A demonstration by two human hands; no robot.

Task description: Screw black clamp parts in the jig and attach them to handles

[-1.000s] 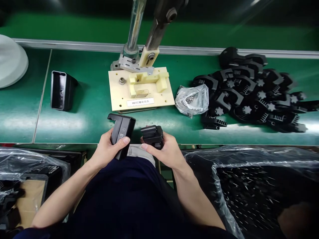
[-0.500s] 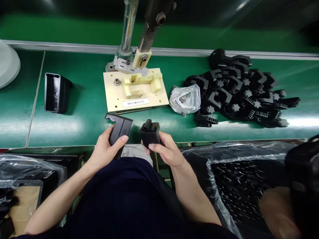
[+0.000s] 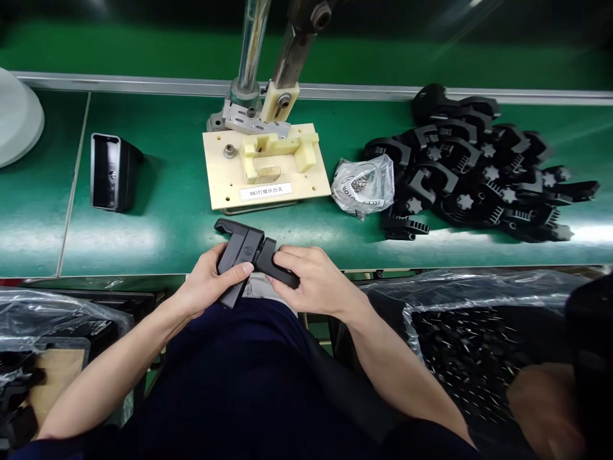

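My left hand (image 3: 207,287) grips a black plastic housing (image 3: 239,252) with a small round logo, held just over the near edge of the green belt (image 3: 158,217). My right hand (image 3: 313,281) holds a smaller black plastic piece (image 3: 280,271) whose end is pushed against the side of the housing. The two parts touch between my hands, above my lap.
A cream jig plate (image 3: 265,169) with a label sits under a metal press post (image 3: 251,45). A black open housing (image 3: 111,172) lies at left, a white dome (image 3: 16,118) far left. A bag of screws (image 3: 364,185) and a heap of black parts (image 3: 479,172) lie right. Plastic-lined bins (image 3: 479,345) flank my legs.
My right hand has moved left and turned its small black piece, bringing it against the housing in my left hand. Before, the two parts were held apart.
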